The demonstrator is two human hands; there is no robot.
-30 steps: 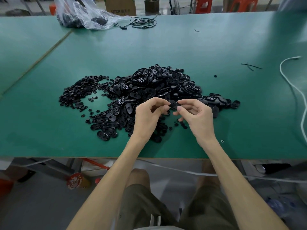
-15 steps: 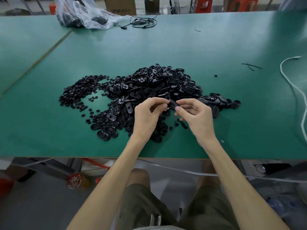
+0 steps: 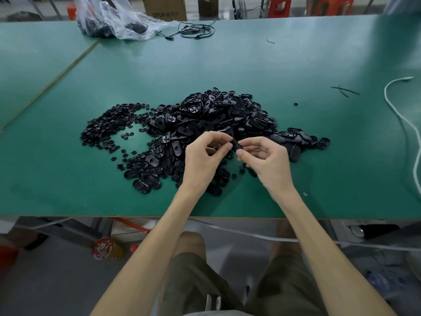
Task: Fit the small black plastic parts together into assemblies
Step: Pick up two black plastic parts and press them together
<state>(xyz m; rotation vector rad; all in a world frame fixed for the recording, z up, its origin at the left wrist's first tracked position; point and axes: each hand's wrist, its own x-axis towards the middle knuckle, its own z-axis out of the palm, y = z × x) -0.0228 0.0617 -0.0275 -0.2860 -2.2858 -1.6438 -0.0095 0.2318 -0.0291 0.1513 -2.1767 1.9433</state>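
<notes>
A big heap of black oval plastic parts lies in the middle of the green table. To its left spreads a flatter patch of small round black parts. Above the heap's near edge my left hand and my right hand meet fingertip to fingertip. Between them they pinch one black oval part, held on edge. What else my left fingers hold is hidden.
A clear plastic bag with dark parts and a coiled black cable lie at the table's far edge. A white cord runs down the right side. Black wire scraps lie at the right. The table's near edge is just behind my wrists.
Both hands stayed over the heap's near edge. The fingertips drew closer around the oval part and turned it slightly on edge.
</notes>
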